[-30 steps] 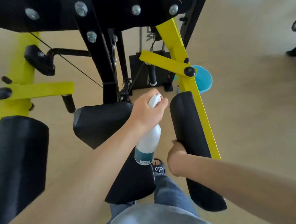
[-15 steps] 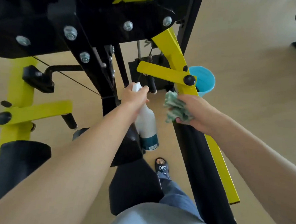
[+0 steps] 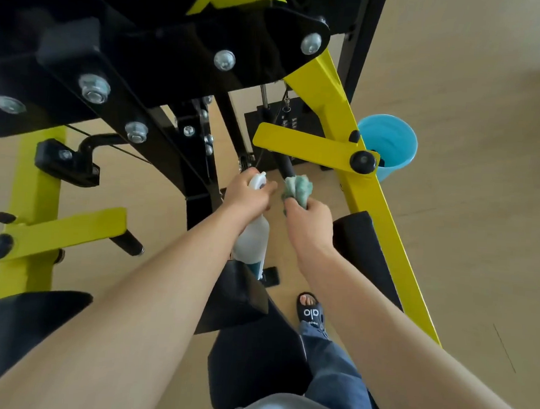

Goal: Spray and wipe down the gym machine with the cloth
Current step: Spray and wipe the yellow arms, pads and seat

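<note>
With the left hand (image 3: 247,193) gripping the spray bottle (image 3: 251,238) and the right hand (image 3: 307,216) pinching the bunched cloth (image 3: 297,188) below the yellow arm (image 3: 304,143), a careless squirt might hit the cloth or floor instead.

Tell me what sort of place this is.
Most likely a gym: a yellow-and-black machine frame with black pads, a weight stack behind on cables, and a bare floor.

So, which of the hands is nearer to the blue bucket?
Right. The right hand, holding the green cloth, is closer to the blue bucket; the left hand, gripping the spray bottle, is farther.
</note>
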`<state>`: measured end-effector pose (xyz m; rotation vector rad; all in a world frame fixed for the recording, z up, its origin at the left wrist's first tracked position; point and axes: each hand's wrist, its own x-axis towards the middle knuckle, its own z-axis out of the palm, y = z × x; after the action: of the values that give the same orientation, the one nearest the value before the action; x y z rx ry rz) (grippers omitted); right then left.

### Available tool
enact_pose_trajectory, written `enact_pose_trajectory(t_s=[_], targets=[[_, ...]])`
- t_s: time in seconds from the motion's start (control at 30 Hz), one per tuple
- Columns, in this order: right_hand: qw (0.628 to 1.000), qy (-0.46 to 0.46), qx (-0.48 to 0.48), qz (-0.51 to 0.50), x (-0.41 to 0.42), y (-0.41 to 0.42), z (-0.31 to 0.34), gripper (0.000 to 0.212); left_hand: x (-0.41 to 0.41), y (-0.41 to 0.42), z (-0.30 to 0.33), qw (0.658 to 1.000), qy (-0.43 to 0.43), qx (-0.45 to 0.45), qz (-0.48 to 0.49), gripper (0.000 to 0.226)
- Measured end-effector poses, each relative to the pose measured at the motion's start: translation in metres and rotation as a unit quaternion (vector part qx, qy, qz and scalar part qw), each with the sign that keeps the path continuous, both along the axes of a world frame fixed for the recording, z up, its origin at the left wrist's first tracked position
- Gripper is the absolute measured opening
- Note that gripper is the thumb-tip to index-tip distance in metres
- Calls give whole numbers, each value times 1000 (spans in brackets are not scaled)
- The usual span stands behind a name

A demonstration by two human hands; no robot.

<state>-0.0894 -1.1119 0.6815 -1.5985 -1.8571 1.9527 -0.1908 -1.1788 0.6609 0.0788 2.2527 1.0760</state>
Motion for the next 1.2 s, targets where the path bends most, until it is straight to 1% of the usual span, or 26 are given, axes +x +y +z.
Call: enact_pose_trajectory(t_s=[0.1,0.13,0.27,0.4,0.47,0.5,0.6,0.7,0.8,0.83,0.9,0.93,1.0,1.03,1.07,1.13,1.2], targets=[[991,19,-68,-116,-2,-4,-7,9,-6,-1,-2,1000,-4,-6,4,21],[987,18,-82,-134,-2,-4,-10,10,-6,-1,-2,1000,-12,-5,8,27],[986,23,-87,-143,-4,-5,-20,17,-3,4,-7,1000,-18,10,-12,42],[977,32,-106,-181,-6,-2,-27,22,-6,7,-17,999,-15,25,-15,55],[974,29,-117,-193,-8,-1,-30,22,-7,7,-18,999,-27,21,1,76],[973,25,-121,-196,-9,0,-30,21,-7,7,-17,999,-32,20,5,81],[974,11,-117,-192,-15,3,-30,15,-10,6,-20,999,-32,15,4,70],[978,5,-95,-184,-24,8,-32,15,-10,3,-24,999,-26,24,-1,52],[977,4,-77,-199,-34,16,-35,18,-10,4,-25,999,-27,34,-6,51],[976,10,-73,-207,-38,20,-36,18,-10,4,-23,999,-32,32,-1,57],[973,21,-66,-220,-47,26,-37,19,-11,5,-24,999,-37,19,16,80],[974,21,-53,-220,-52,27,-38,21,-12,4,-25,999,-33,15,21,80],[975,23,-26,-221,-63,27,-40,28,-14,2,-26,999,-16,18,23,57],[975,26,-20,-221,-68,26,-42,31,-13,1,-27,1000,-9,19,23,51],[974,31,-20,-221,-73,25,-43,29,-13,-1,-27,1000,-2,18,23,51],[973,57,-47,-217,-79,23,-44,17,-14,-2,-27,999,9,14,29,52],[974,92,-74,-193,-82,21,-44,18,-15,-1,-26,999,21,6,30,53]])
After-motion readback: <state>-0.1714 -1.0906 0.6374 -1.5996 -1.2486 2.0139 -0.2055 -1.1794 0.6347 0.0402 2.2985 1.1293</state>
